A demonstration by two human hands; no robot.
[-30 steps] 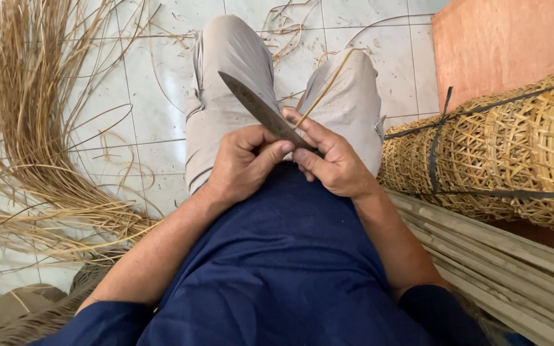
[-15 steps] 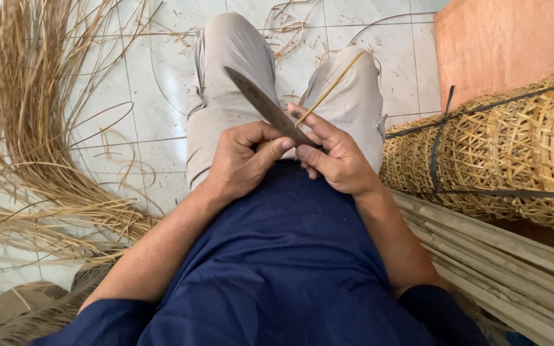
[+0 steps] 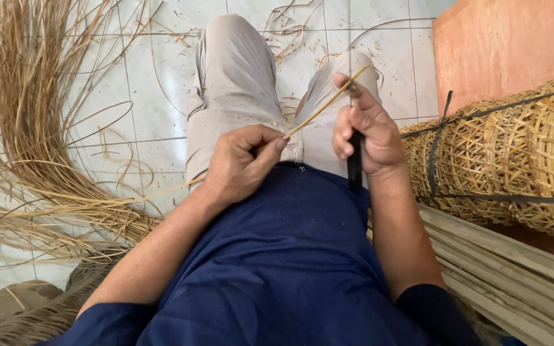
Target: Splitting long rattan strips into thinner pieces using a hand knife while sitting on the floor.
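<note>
I sit on a tiled floor with my legs stretched out. My left hand [image 3: 242, 163] pinches the near end of a thin rattan strip [image 3: 325, 102] between thumb and fingers. The strip runs up and to the right to my right hand [image 3: 363, 131], whose forefinger rests against its far end. My right fist is also closed around a dark knife handle [image 3: 354, 168], which sticks out below the palm. The blade is hidden behind the hand.
A big loose bundle of rattan strands [image 3: 27, 128] spreads over the floor at left. Rolled woven cane baskets [image 3: 520, 154] tied with dark straps lie at right, over flat bamboo slats [image 3: 514, 275]. An orange board [image 3: 514, 45] stands at the top right. Shavings litter the tiles.
The knife blade, which pointed up and left over my lap, has swung out of sight. My right hand has lifted up and right, and the strip now stretches between both hands.
</note>
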